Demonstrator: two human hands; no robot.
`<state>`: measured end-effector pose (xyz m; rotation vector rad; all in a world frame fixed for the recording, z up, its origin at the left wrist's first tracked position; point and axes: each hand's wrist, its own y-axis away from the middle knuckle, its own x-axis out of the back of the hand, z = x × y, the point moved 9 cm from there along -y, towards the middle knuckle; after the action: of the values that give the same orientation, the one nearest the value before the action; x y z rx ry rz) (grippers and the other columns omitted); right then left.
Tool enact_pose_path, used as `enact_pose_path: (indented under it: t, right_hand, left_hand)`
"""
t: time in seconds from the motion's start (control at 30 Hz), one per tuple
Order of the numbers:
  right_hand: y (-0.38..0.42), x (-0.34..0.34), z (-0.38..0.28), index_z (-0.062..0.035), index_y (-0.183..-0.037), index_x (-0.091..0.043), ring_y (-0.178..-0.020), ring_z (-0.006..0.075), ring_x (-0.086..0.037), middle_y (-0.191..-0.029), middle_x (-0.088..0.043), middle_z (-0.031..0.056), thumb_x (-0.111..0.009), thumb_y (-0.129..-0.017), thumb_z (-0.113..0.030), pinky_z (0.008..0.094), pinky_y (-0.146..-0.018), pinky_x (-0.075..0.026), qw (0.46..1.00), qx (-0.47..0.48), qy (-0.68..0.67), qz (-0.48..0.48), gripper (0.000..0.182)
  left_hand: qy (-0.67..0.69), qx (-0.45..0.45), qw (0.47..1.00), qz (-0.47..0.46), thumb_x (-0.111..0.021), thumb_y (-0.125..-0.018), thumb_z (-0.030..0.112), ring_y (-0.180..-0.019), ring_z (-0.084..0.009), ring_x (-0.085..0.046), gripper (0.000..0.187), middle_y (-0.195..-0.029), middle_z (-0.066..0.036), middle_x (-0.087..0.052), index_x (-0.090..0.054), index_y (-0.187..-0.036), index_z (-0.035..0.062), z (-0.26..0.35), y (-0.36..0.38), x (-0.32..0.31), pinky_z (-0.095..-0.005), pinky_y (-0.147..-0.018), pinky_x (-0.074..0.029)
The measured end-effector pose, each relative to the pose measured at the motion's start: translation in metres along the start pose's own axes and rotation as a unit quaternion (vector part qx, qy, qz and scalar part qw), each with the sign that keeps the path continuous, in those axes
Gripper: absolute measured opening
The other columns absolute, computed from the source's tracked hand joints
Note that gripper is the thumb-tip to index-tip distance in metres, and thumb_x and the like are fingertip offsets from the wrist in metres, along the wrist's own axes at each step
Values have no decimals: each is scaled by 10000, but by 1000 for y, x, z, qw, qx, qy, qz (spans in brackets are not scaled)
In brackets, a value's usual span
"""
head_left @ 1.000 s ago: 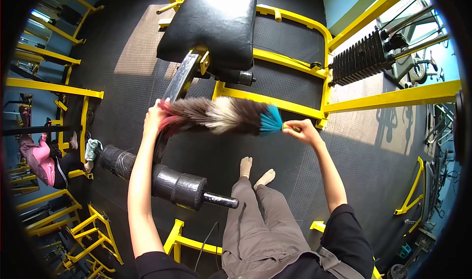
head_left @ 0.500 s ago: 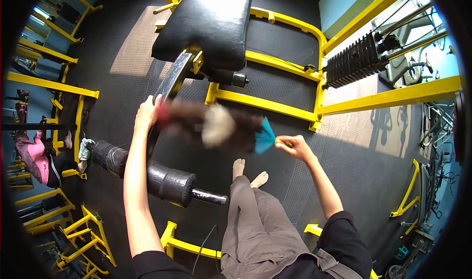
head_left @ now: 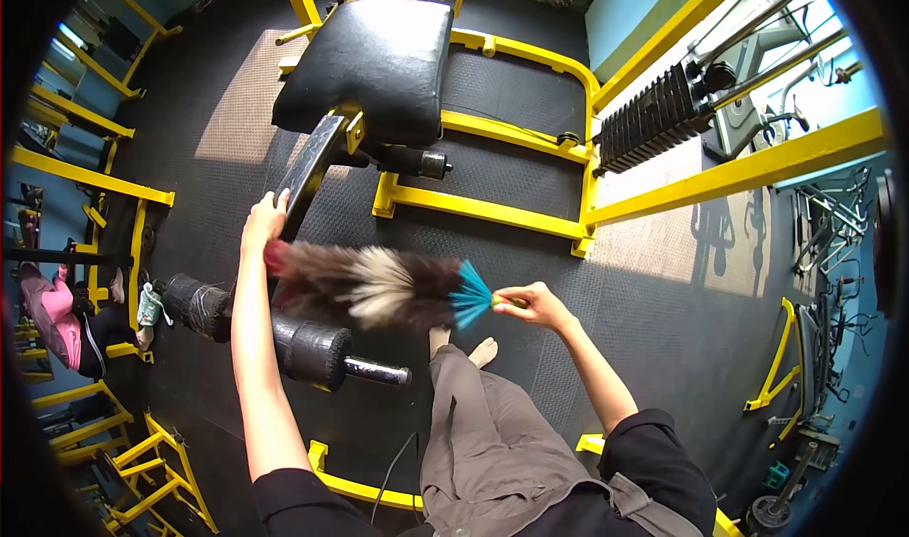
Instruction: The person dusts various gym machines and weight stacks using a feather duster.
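My right hand (head_left: pixel 532 306) is closed round the short handle of a feather duster (head_left: pixel 379 283). The duster has brown and cream feathers, a turquoise band near the handle and a reddish tip. It lies sideways across my view, its tip against the lower part of a black metal bar (head_left: pixel 308 172) on an exercise machine. My left hand (head_left: pixel 263 223) grips that bar just above the tip. Below the duster are black foam rollers (head_left: pixel 308 349) on a shiny rod. A black padded seat (head_left: pixel 379 68) sits at the bar's upper end.
A yellow frame (head_left: pixel 492 210) stands on the dark rubber floor ahead, with a weight stack (head_left: pixel 653 120) to its right. A person in pink (head_left: pixel 57 310) is at the far left among yellow machines. A thin cable (head_left: pixel 393 466) runs near my legs.
The feather duster has shifted down toward the rollers and looks less blurred. My right hand has come lower and to the left with it. My left hand stays on the bar.
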<state>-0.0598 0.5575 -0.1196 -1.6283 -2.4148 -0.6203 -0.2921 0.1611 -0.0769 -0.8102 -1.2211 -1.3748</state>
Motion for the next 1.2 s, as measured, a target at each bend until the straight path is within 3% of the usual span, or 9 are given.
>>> enact_pose_path:
  t: [0.13, 0.2, 0.23, 0.47, 0.5, 0.73, 1.07, 1.13, 1.2]
  right_hand:
    - [-4, 6, -9, -82, -978, -644, -726, 216, -651, -814, -657, 118, -623, -788, -367, 289, -660, -496, 998, -37, 26, 48, 343]
    - [0, 9, -10, -81, -984, -641, -731, 224, -651, -817, -657, 117, -627, -787, -352, 291, -662, -498, 997, -40, 18, 62, 335]
    - [4, 10, -19, -82, -985, -640, -733, 228, -651, -818, -656, 119, -627, -789, -343, 293, -662, -499, 996, -16, 7, 83, 327]
    - [9, 1, -24, -40, -988, -620, -744, 262, -642, -830, -651, 134, -604, -809, -350, 300, -674, -506, 997, 53, -48, -4, 359]
    - [5, 4, -25, -13, -989, -621, -713, 212, -647, -824, -655, 120, -620, -812, -289, 281, -668, -499, 998, 54, -14, -35, 328]
    - [-86, 61, -14, -36, -1013, -620, -689, 274, -638, -818, -649, 140, -565, -816, -431, 326, -635, -496, 992, 59, 46, -98, 445]
    - [-172, 166, -18, -74, -1019, -618, -718, 290, -629, -800, -646, 135, -552, -806, -442, 365, -668, -504, 977, 71, 95, -175, 430]
    - [-184, 190, -22, -59, -1025, -614, -750, 292, -629, -837, -646, 142, -554, -809, -434, 362, -692, -503, 969, 54, 104, -216, 437]
    - [-198, 224, -30, -57, -1042, -612, -748, 289, -631, -861, -644, 151, -544, -823, -425, 340, -676, -499, 977, 80, 51, -191, 433]
  left_hand:
    - [28, -2, 1000, 1, -371, -880, 485, -973, -386, -541, 520, -999, -252, -574, -520, -1052, 18, -1, 2, -1, -452, -789, -447]
    - [41, 51, 995, -75, -382, -875, 485, -946, -391, -551, 492, -970, -249, -582, -520, -1008, 32, -13, -4, -14, -460, -770, -446]
    - [39, -28, 998, -28, -394, -869, 481, -928, -396, -556, 473, -948, -248, -585, -511, -971, 34, -6, 0, -8, -467, -757, -443]
    - [-3, 8, 999, 39, -385, -862, 499, -968, -417, -524, 527, -1006, -272, -556, -517, -1067, 31, -18, -15, -14, -472, -792, -429]
    - [-3, 32, 999, -1, -381, -864, 497, -980, -416, -519, 530, -1019, -271, -552, -509, -1097, 38, -6, -8, -9, -471, -806, -426]
    - [-31, 120, 992, -37, -370, -878, 478, -1037, -401, -496, 528, -1050, -283, -539, -482, -1184, 62, 18, 2, 9, -443, -862, -403]
    - [-111, 123, 986, -24, -314, -906, 447, -776, -445, -560, 397, -815, -249, -597, -466, -1032, 102, 13, -13, -5, -521, -649, -439]
    - [-122, 138, 983, 16, -347, -901, 418, -718, -423, -575, 374, -764, -213, -605, -487, -944, 74, 5, -11, -14, -518, -630, -444]
    - [-256, 118, 954, 100, -418, -882, 355, -751, -291, -603, 269, -829, -101, -621, -529, -939, 117, -21, -11, -31, -447, -590, -461]
